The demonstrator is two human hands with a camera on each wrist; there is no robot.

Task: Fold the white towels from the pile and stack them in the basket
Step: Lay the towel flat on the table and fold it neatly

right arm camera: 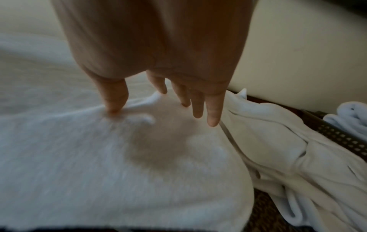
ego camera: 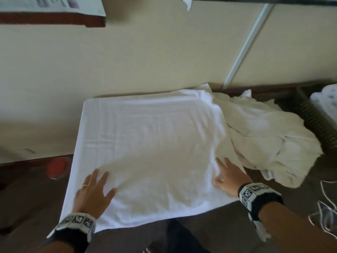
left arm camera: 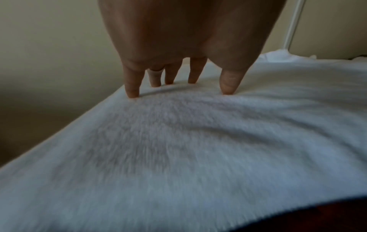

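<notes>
A white towel (ego camera: 145, 143) lies spread flat on the dark table (ego camera: 27, 198). My left hand (ego camera: 94, 190) rests on its near left part with straight, spread fingers (left arm camera: 132, 87). My right hand (ego camera: 228, 175) presses its near right edge, fingers (right arm camera: 213, 109) straight, beside the pile. The pile of crumpled white towels (ego camera: 268, 137) sits right of the flat towel (right arm camera: 79, 157) and shows in the right wrist view as a heap of crumpled towels (right arm camera: 298, 157). A dark woven basket (ego camera: 317, 121) stands at the far right with white folded towels (ego camera: 324, 101) in it.
A cream wall (ego camera: 127, 61) rises just behind the table. A red round thing (ego camera: 58, 167) lies on the table left of the towel. White cables (ego camera: 326, 212) trail at the right front. A white pole (ego camera: 246, 44) leans along the wall.
</notes>
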